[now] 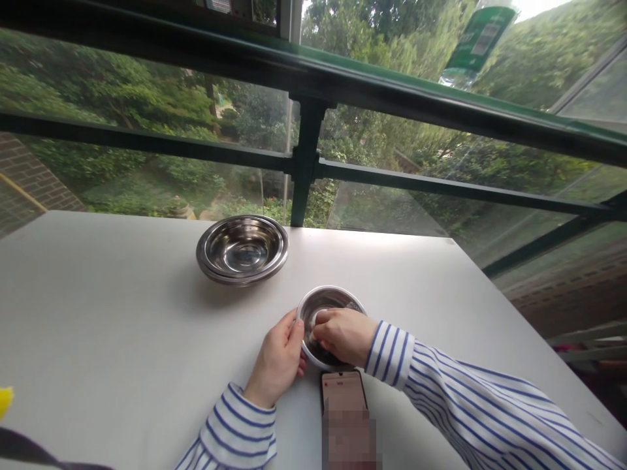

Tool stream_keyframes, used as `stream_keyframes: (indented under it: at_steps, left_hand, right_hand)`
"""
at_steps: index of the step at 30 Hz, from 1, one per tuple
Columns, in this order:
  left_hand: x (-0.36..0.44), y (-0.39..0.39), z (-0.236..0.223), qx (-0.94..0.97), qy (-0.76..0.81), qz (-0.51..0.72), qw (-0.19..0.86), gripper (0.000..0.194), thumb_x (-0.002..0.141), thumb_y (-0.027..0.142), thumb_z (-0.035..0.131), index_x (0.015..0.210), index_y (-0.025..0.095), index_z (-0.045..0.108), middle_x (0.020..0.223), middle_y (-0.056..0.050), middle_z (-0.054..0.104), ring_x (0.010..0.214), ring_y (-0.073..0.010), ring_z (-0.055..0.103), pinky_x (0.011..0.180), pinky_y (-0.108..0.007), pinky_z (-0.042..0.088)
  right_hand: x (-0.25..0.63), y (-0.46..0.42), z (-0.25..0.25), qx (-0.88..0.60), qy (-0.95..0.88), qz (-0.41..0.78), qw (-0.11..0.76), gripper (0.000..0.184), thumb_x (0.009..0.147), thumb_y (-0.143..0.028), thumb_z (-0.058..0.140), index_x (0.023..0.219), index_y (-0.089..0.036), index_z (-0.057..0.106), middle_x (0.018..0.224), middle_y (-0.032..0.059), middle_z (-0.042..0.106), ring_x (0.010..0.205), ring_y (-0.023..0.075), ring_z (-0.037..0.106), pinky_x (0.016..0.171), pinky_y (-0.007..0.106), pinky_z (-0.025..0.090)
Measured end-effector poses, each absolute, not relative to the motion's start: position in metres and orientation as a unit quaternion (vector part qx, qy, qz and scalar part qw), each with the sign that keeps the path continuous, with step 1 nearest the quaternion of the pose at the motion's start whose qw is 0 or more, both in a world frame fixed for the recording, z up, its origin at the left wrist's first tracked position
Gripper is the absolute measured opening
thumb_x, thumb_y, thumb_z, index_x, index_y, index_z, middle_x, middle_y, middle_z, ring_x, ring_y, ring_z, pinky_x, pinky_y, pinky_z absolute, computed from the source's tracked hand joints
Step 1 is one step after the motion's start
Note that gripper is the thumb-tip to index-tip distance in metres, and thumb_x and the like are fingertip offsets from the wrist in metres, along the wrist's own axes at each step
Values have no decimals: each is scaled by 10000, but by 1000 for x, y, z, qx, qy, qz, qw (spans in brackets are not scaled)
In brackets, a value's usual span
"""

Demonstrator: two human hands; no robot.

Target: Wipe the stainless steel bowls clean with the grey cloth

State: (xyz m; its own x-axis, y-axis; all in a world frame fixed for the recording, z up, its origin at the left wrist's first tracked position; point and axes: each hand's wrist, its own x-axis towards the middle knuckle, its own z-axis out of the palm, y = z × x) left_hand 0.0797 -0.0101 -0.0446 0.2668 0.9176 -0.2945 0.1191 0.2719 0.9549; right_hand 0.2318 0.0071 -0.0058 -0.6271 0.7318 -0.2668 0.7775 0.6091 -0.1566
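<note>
A small round metal bowl [336,295] rests on the white table, close to its front. My left hand [280,352] grips the bowl's left rim, thumb on the edge and fingers round the outside. Reaching over from the right, my right hand [340,331] is inside the bowl with its fingers curled together. Something pale shows by those fingertips, too hidden to name. A patch of small holes or specks shows on the bowl's inner right side. Just below the bowl lies a phone [341,390] with its screen lit, partly blurred out.
Wider metal basins [243,279], nested together, stand farther back on the white table [122,326]. Behind the table runs a dark green railing [306,150] with glass panels. A green-labelled plastic bottle [477,46] is on its top rail. Something yellow [4,400] is at the left edge.
</note>
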Motion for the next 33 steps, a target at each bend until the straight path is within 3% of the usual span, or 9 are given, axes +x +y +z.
stream_keyframes:
  at_steps: [4, 10, 14, 19, 25, 30, 33]
  left_hand:
    - [79, -8, -42, 510, 515, 315, 613, 377, 828, 378, 395, 1098, 150, 528, 449, 71, 452, 344, -91, 472, 298, -162, 382]
    - [80, -6, -46, 505, 522, 327, 605, 386, 832, 363, 392, 1130, 145, 506, 444, 75, 450, 352, -96, 473, 314, -180, 412]
    - [80, -8, -48, 504, 515, 340, 605, 399, 826, 374, 410, 1137, 143, 508, 451, 72, 456, 366, -107, 479, 327, -201, 432]
    - [81, -8, -48, 497, 510, 346, 610, 392, 820, 392, 421, 1105, 146, 530, 452, 68, 465, 368, -112, 487, 319, -197, 419]
    - [81, -6, -42, 486, 513, 345, 618, 367, 818, 367, 422, 1067, 131, 552, 433, 66, 463, 355, -107, 482, 328, -193, 414]
    - [82, -6, -40, 481, 511, 343, 624, 374, 819, 362, 423, 1085, 126, 540, 437, 65, 469, 368, -105, 484, 340, -194, 419]
    - [82, -5, -40, 482, 509, 344, 624, 364, 824, 347, 417, 1080, 121, 544, 435, 62, 471, 380, -110, 488, 351, -199, 426]
  right_hand:
    - [220, 12, -5, 477, 871, -85, 83, 191, 843, -169, 423, 904, -140, 602, 900, 81, 591, 834, 183, 551, 688, 275, 418]
    - [219, 16, 6, 540, 831, -48, 126, 178, 767, -202, 543, 869, -80, 621, 868, 167, 608, 822, 265, 585, 643, 324, 443]
    - [227, 13, 10, 524, 832, -85, 163, 112, 707, -210, 603, 717, -109, 650, 748, 132, 639, 693, 239, 621, 588, 294, 436]
    - [222, 7, 1, 499, 848, -115, 134, 115, 756, -198, 524, 771, -175, 637, 809, 45, 650, 739, 169, 625, 639, 238, 427]
    - [210, 15, -8, 559, 822, -66, 82, 185, 813, -155, 441, 943, -124, 569, 883, 102, 612, 813, 213, 607, 684, 293, 441]
    - [218, 21, -9, 603, 793, -42, 80, 153, 754, -148, 524, 879, -76, 576, 841, 155, 602, 762, 249, 608, 635, 308, 445]
    - [215, 23, -10, 591, 802, -49, 74, 164, 784, -136, 473, 891, -80, 583, 847, 147, 605, 776, 232, 607, 661, 299, 437]
